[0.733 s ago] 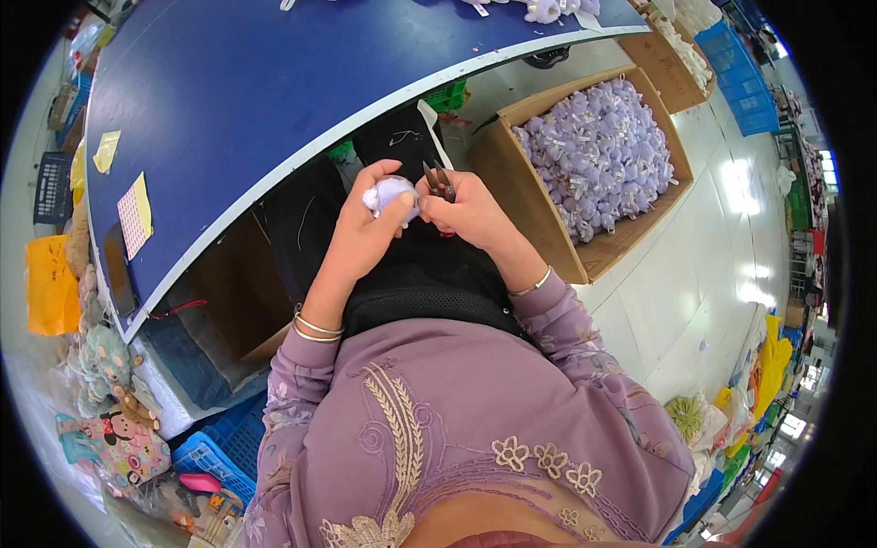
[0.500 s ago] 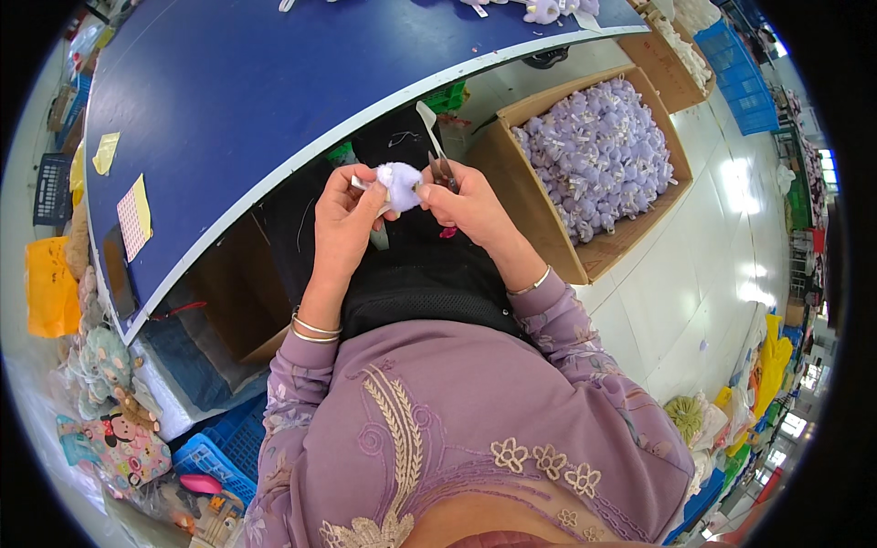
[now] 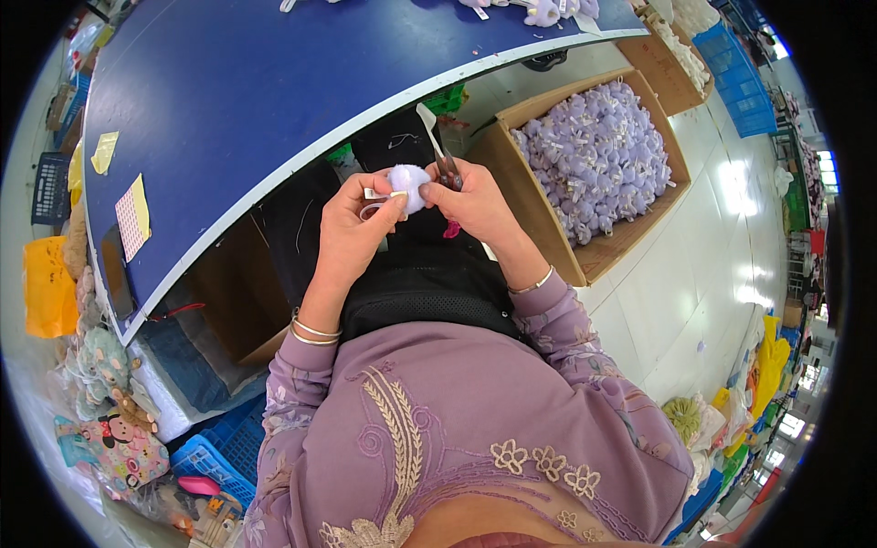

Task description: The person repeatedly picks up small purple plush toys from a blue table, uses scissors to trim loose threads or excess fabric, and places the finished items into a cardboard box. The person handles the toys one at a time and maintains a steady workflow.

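So you've got that small round lavender plush toy up between both hands, over the black cloth on your lap and just off the edge of the big blue-topped table. Your left grip is pinching its left side along with a thin white loop, and your right grip is closed round dark metal snips, thumb up against the toy's right edge. I'd bet it's super light and squishy, fuzzy enough not to slip much, so no need to squeeze hard. Best hold imo is thumb and fingertips on the fat part of the body, since the loop looks like the delicate bit and yanking it could strain the seam. Also mind those blades, they sit right beside the fluff and could snag it
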A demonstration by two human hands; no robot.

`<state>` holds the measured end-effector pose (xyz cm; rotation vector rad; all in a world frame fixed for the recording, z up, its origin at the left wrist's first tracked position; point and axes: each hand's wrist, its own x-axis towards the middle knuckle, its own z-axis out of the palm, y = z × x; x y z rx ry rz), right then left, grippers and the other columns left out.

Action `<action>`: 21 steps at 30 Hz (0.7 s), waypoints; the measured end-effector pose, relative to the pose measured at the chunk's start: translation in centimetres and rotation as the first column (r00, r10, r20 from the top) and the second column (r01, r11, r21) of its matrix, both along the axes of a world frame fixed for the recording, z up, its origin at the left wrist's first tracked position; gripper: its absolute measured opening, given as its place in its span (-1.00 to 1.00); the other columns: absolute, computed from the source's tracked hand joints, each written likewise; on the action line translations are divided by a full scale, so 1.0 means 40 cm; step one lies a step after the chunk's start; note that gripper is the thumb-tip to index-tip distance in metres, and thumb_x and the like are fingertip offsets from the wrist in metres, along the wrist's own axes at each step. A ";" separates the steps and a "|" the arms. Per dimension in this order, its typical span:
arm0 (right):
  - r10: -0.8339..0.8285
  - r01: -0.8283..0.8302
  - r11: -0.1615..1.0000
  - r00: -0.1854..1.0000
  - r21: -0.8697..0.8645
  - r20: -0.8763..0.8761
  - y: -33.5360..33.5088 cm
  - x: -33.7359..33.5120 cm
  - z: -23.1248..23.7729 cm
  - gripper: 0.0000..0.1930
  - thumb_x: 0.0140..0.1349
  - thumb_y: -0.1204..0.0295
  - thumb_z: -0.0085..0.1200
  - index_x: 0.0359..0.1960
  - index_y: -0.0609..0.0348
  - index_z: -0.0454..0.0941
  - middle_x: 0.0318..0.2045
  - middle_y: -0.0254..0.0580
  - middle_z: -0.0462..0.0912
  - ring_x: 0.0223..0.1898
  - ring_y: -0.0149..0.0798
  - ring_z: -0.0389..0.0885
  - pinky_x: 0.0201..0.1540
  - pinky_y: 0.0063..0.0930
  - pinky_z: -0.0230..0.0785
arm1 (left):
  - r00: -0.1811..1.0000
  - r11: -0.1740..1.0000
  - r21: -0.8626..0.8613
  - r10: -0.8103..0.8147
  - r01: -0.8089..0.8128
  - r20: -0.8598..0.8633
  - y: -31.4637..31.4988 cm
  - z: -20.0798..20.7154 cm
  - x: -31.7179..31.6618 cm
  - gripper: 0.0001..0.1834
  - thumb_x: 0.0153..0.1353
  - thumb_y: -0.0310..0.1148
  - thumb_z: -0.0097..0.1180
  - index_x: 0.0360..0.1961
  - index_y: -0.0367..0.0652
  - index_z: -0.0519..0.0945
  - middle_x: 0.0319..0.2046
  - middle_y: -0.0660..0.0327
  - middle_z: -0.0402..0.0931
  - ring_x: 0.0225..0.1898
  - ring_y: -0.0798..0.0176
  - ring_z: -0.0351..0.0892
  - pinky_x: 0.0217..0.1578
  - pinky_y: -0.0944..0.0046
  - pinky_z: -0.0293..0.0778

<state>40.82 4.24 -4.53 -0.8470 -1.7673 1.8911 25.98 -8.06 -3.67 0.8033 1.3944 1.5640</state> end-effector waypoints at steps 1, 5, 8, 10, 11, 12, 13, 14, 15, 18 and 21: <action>0.002 -0.002 1.000 1.000 0.016 0.002 0.000 -0.001 -0.001 -0.89 0.18 0.45 0.19 -0.37 0.21 0.53 -0.59 -0.47 0.50 -0.60 -0.65 0.32 -0.57 -0.70 0.11 | 1.000 1.000 0.002 0.000 0.000 -0.020 -0.002 0.002 0.001 -0.85 0.18 -0.48 0.24 -0.30 -0.21 0.49 -0.01 0.13 0.56 -0.37 0.48 0.54 -0.43 0.49 0.46; -0.010 0.010 0.999 1.000 0.045 -0.011 -0.002 -0.003 0.000 -0.88 0.17 0.44 0.20 -0.39 0.21 0.53 -0.58 -0.45 0.52 -0.60 -0.65 0.32 -0.56 -0.70 0.12 | 0.999 1.000 0.026 -0.014 0.015 -0.039 -0.004 0.005 0.001 -0.88 0.21 -0.47 0.20 -0.30 -0.21 0.49 -0.02 0.14 0.57 -0.37 0.48 0.54 -0.39 0.49 0.47; -0.016 0.016 0.999 1.000 0.030 -0.001 0.000 -0.001 0.006 -0.87 0.15 0.44 0.22 -0.41 0.20 0.52 -0.58 -0.44 0.53 -0.58 -0.63 0.33 -0.54 -0.68 0.14 | 0.997 0.999 0.033 -0.021 0.023 -0.072 -0.006 -0.001 -0.001 -0.92 0.27 -0.47 0.14 -0.28 -0.22 0.49 -0.15 0.13 0.58 -0.37 0.46 0.56 -0.36 0.48 0.48; -0.019 0.019 1.000 1.000 -0.019 0.001 -0.001 0.003 0.013 -0.86 0.14 0.43 0.23 -0.43 0.20 0.53 -0.57 -0.44 0.54 -0.54 -0.62 0.33 -0.50 -0.65 0.17 | 0.999 0.999 0.034 -0.038 0.039 -0.030 -0.009 -0.008 -0.007 -0.91 0.29 -0.46 0.11 -0.27 -0.23 0.47 -0.15 0.13 0.58 -0.36 0.45 0.56 -0.35 0.47 0.49; -0.021 0.021 1.000 1.000 -0.015 -0.012 0.000 0.004 0.013 -0.85 0.14 0.43 0.24 -0.43 0.18 0.51 -0.57 -0.42 0.55 -0.57 -0.62 0.34 -0.53 -0.67 0.16 | 0.999 0.998 0.034 -0.046 0.046 -0.008 -0.009 -0.010 -0.010 -0.91 0.30 -0.45 0.10 -0.27 -0.24 0.46 -0.15 0.13 0.57 -0.35 0.45 0.56 -0.34 0.46 0.49; -0.019 0.019 1.000 0.999 -0.013 -0.028 0.000 0.002 0.011 -0.85 0.15 0.44 0.24 -0.43 0.17 0.49 -0.58 -0.41 0.56 -0.59 -0.62 0.35 -0.55 -0.69 0.15 | 0.999 0.998 0.030 -0.047 0.047 -0.004 -0.010 -0.007 -0.014 -0.91 0.31 -0.46 0.08 -0.26 -0.24 0.45 -0.16 0.13 0.57 -0.35 0.44 0.57 -0.34 0.45 0.50; -0.017 0.017 1.000 0.999 -0.012 -0.043 0.000 0.000 0.009 -0.84 0.15 0.44 0.25 -0.42 0.16 0.47 -0.58 -0.39 0.56 -0.61 -0.63 0.35 -0.57 -0.71 0.15 | 0.999 0.999 0.026 -0.048 0.048 0.000 -0.010 -0.002 -0.016 -0.91 0.32 -0.46 0.07 -0.26 -0.25 0.44 -0.18 0.12 0.57 -0.34 0.43 0.58 -0.33 0.44 0.51; -0.025 0.024 1.000 0.999 -0.017 -0.027 -0.002 0.000 0.013 -0.84 0.15 0.44 0.25 -0.42 0.15 0.47 -0.58 -0.39 0.56 -0.61 -0.63 0.35 -0.57 -0.71 0.14 | 0.999 0.999 0.021 -0.049 0.049 0.004 -0.010 0.002 -0.018 -0.91 0.33 -0.46 0.06 -0.26 -0.25 0.44 -0.19 0.12 0.56 -0.34 0.42 0.59 -0.32 0.43 0.52; -0.030 0.030 0.999 0.999 -0.021 -0.011 -0.004 0.001 0.022 -0.84 0.15 0.44 0.25 -0.42 0.15 0.48 -0.57 -0.39 0.57 -0.61 -0.63 0.35 -0.58 -0.71 0.14 | 0.999 0.999 0.032 -0.043 0.042 0.017 -0.010 0.004 -0.019 -0.91 0.32 -0.46 0.06 -0.26 -0.26 0.44 -0.19 0.11 0.56 -0.34 0.41 0.59 -0.32 0.42 0.53; -0.028 0.028 0.999 0.999 -0.027 0.017 -0.007 -0.001 0.034 -0.83 0.16 0.42 0.25 -0.41 0.17 0.48 -0.57 -0.38 0.57 -0.59 -0.63 0.35 -0.55 -0.70 0.15 | 0.998 0.997 0.065 -0.033 0.029 0.057 -0.012 0.006 -0.023 -0.90 0.32 -0.46 0.08 -0.27 -0.26 0.44 -0.18 0.10 0.56 -0.33 0.39 0.60 -0.31 0.40 0.55; -0.033 0.033 0.999 0.999 -0.010 0.009 -0.009 -0.003 0.034 -0.83 0.16 0.41 0.25 -0.42 0.20 0.51 -0.56 -0.40 0.57 -0.53 -0.63 0.34 -0.50 -0.67 0.16 | 0.995 0.997 0.068 -0.031 0.024 0.095 -0.012 0.004 -0.023 -0.89 0.30 -0.46 0.11 -0.28 -0.25 0.44 -0.20 0.11 0.56 -0.34 0.39 0.60 -0.32 0.40 0.55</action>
